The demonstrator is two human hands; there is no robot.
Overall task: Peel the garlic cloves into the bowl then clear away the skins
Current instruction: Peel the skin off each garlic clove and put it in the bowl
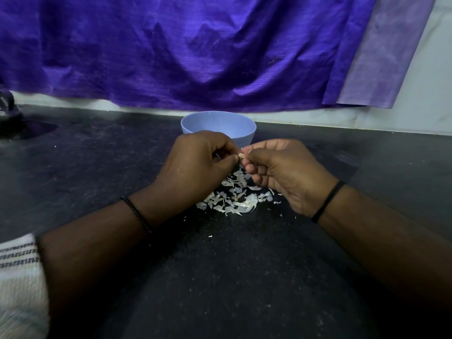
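I see both hands meeting above the dark desk (244,277), just in front of the pale blue bowl (218,127). My left hand (195,165) has its fingers (227,145) curled in, thumb and forefinger pinching one end of a small garlic clove (241,155). My right hand (288,172) pinches the other end of the same clove, its remaining fingers folded loosely under the palm. The clove is mostly hidden between the fingertips, so I cannot tell how much skin is left on it.

Directly beneath the hands, a loose heap of white papery skins (237,199) lies on the desk, with a few stray flecks scattered nearer to me. The bowl stands upright behind the hands, near the back edge of the desk; from this angle I cannot see what is inside it.

A thin black band (327,200) circles the right wrist and a beaded black one (137,214) the left. A purple cloth (195,52) hangs across the wall behind the bowl, and a striped pale sleeve (19,272) shows at the lower left edge. A dark object (9,111) I cannot identify sits at the far left of the desk.
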